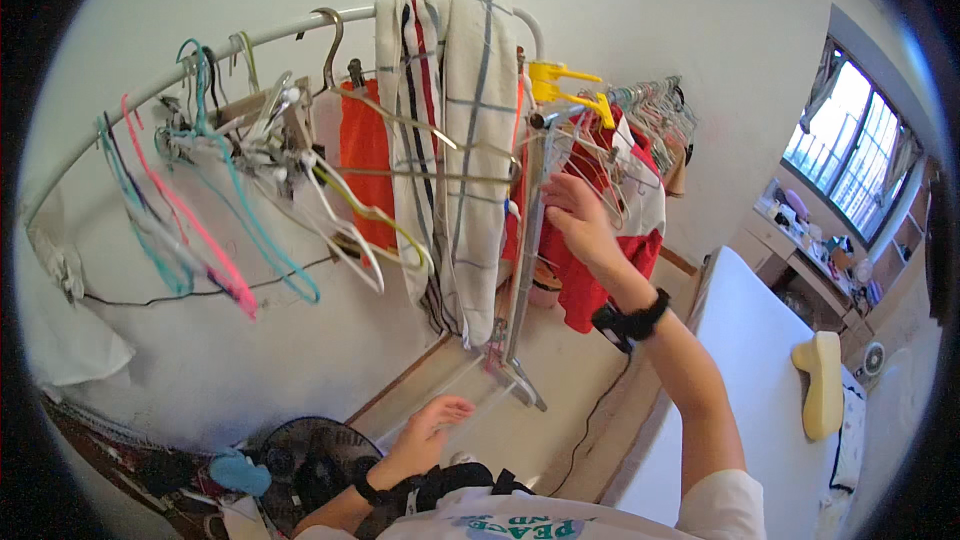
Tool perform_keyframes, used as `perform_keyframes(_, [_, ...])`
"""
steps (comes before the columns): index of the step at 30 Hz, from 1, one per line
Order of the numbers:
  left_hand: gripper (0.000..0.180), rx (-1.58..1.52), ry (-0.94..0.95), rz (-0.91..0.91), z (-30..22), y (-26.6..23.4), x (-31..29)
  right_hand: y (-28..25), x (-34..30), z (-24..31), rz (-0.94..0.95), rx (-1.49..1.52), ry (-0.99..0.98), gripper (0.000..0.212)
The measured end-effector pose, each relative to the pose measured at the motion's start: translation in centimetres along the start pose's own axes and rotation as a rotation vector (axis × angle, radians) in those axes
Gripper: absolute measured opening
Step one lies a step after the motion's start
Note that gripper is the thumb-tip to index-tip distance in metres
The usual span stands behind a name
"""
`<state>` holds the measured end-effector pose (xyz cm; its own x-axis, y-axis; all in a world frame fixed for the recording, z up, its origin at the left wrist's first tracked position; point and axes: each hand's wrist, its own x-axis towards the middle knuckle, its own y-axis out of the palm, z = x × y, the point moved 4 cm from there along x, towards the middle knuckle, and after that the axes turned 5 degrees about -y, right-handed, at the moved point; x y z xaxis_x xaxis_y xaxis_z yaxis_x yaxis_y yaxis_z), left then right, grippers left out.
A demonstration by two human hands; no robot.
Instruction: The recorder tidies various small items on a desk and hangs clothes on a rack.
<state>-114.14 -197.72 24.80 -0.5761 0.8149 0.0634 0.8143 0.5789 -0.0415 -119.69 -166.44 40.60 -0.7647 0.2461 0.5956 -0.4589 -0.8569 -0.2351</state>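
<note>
My right hand is raised at the end of a clothes rack, beside its upright metal post. Its fingers are apart and slightly bent, and I see nothing in them. Lower down, in front of my body, my left hand hangs with fingers stretched and nothing held. A cream checked cloth drapes over the white rail, left of my right hand. A bronze-coloured metal hanger hooks on the rail before it. Just above my right hand are yellow clips, with a red and white garment behind.
Pink and teal hangers hang along the rail's left part. More hangers cluster behind the post. A bed with a yellow cushion-like object stands at right. A black round fan sits low at left.
</note>
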Motion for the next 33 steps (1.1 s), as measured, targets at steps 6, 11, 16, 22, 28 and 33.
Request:
perform_keyframes(6, [0.052, 0.102, -0.033, 0.004, -1.7, -2.9, 4.2, 8.5, 5.9, -7.4, 0.141, -0.224, -0.137, 0.064])
perform_keyframes(11, [0.048, 0.161, -0.021, -0.063, -3.0, -3.5, 7.3, 14.1, 4.8, -6.3, 0.343, 0.195, -0.161, 0.072])
perform_keyframes(16, [0.06, 0.287, 0.09, -0.072, -4.5, -2.0, 14.4, 12.8, 6.0, -3.2, 0.663, 0.31, -0.173, 0.063])
perform_keyframes(22, [0.07, 0.283, -0.059, -0.386, -3.4, -7.0, 24.8, 7.0, 8.9, -1.0, 0.73, -0.183, -0.31, 0.012])
perform_keyframes(28, [0.075, 0.346, 0.0, -0.646, -6.7, -5.5, 26.9, -4.8, 15.3, 5.3, -0.022, -0.39, -0.767, 0.012])
perform_keyframes(33, [0.088, 0.575, 0.371, -0.83, -11.5, -0.9, 30.1, -3.0, 21.1, 7.6, 0.222, -0.842, -0.925, 0.036])
